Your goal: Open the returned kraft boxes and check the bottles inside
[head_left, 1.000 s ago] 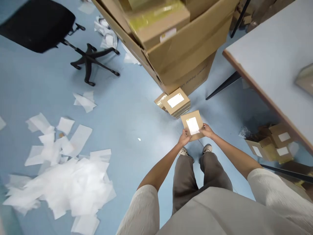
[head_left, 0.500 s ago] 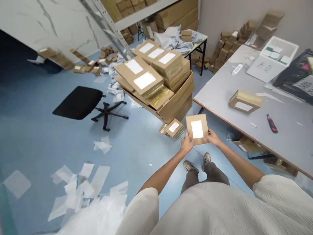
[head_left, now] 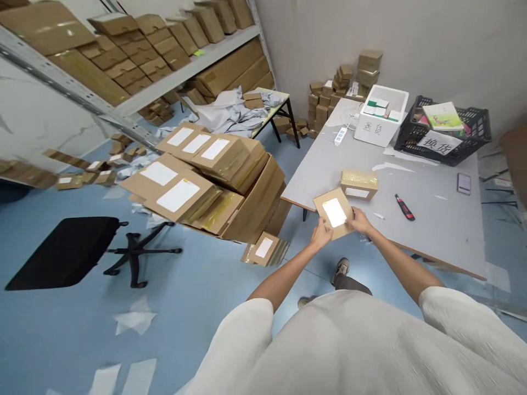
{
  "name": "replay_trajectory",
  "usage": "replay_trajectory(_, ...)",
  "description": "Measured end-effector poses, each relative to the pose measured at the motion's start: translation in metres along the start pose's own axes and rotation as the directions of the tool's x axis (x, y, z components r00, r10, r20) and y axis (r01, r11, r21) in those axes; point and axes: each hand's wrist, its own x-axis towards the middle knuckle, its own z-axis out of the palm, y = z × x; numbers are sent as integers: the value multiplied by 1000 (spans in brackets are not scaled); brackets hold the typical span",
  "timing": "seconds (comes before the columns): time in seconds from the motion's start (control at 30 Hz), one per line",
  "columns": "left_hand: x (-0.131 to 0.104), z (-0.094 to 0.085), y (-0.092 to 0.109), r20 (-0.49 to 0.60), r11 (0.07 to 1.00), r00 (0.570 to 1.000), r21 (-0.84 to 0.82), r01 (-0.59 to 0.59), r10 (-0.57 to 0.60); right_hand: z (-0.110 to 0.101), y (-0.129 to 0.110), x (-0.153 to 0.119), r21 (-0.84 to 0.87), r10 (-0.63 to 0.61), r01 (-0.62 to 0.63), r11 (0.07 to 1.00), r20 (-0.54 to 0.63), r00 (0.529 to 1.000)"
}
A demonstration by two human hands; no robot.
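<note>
Between both hands I hold a flat brown cardboard parcel point(head_left: 345, 227) with a white label facing up. My left hand point(head_left: 321, 233) grips its lower left edge, and my right hand point(head_left: 359, 221) is closed on its right corner. The parcel is in front of the near left edge of the grey table point(head_left: 313, 164). Just beyond it on the tabletop stands a taped cardboard box point(head_left: 359, 178) with a white label. A black and red box cutter point(head_left: 404, 208) lies right of that box.
Left of me, a large carton point(head_left: 255, 211) is heaped with labelled boxes; small parcels point(head_left: 269, 249) lie at its foot. A black chair point(head_left: 61, 249) stands on the floor. Further back on the table are a white foam box point(head_left: 373, 131), a black crate point(head_left: 473, 134) and a phone point(head_left: 463, 184).
My view has swung to the right, toward the table. The parcel stays in both hands and now is tilted, nearer the table's edge and the taped box.
</note>
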Motion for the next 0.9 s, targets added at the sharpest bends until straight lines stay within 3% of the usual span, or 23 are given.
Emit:
replay_trajectory(0.13,32,21,29,61,1000,998,9,30,-30,-23,27,39,-68,-61,64,996,55,997)
replay_trajectory(0.27,53,35,40,121,1000,993,-8,8,-7,-36,47,63,-57,-63,69,996,95,993)
replay_trajectory(0.4,76,44,49,171,997,984,-77,-29,42,-42,67,61,-27,48,-51,998,-86,995)
replay_trajectory(0.47,91,47,55,195,995,979,-93,-45,62,-45,77,55,6,170,-172,985,-181,969)
replay_trajectory(0.57,116,50,66,207,994,976,-95,-53,71,-49,86,53,100,299,-283,954,-234,925)
replay_trajectory(0.73,158,41,82,226,993,969,-85,-82,100,-58,80,72,282,310,-238,930,-248,918)
replay_trajectory(0.9,205,9,95,230,986,959,-38,-163,168,-61,49,101,290,432,-363,885,-228,872)
